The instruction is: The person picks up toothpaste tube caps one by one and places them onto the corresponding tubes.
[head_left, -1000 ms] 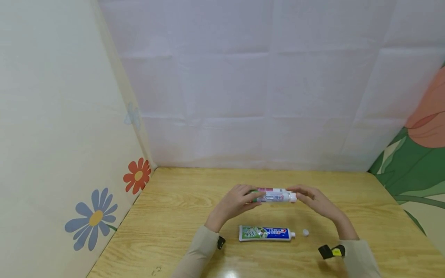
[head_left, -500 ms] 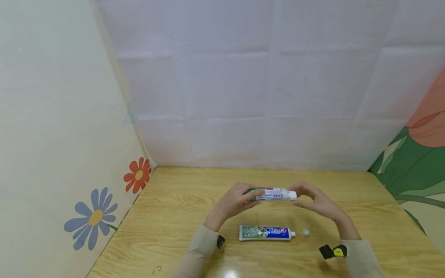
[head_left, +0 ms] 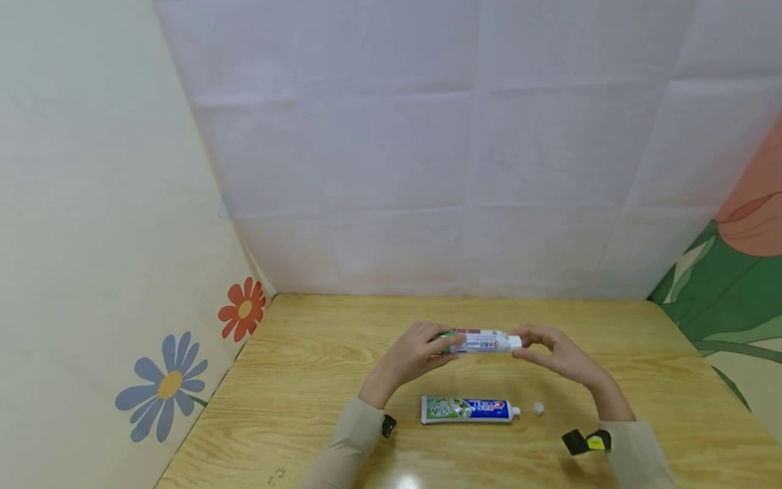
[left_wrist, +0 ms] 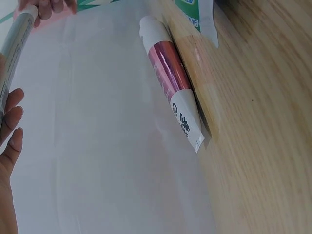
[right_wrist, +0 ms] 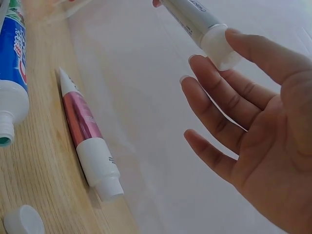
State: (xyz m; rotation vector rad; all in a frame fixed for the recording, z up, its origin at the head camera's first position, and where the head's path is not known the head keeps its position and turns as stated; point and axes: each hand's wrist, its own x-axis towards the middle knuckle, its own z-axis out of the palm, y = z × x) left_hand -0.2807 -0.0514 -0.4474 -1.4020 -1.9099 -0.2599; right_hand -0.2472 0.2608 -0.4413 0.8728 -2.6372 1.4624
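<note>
My left hand (head_left: 412, 356) grips a white and green toothpaste tube (head_left: 482, 342), holding it sideways above the table. At the tube's right end is its white cap (right_wrist: 219, 48), which my right hand (head_left: 559, 353) pinches between thumb and fingertips. A blue and green toothpaste tube (head_left: 467, 410) lies nearer the front, its nozzle (right_wrist: 6, 131) bare. Beside that nozzle sits a loose white cap (head_left: 538, 408). Behind the held tube, a pink and white tube (right_wrist: 87, 119) with its cap on lies on the table, partly hidden in the head view.
The wood-grain table (head_left: 293, 380) meets a pale cloth backdrop (head_left: 391, 170) at its far edge. A flower-printed cloth (head_left: 161, 384) stands at the left and another printed cloth (head_left: 745, 292) at the right.
My right fingers, first laid along the held tube's end, drew back a little to the right and now pinch the cap again. My left hand and the lying tubes have stayed put.
</note>
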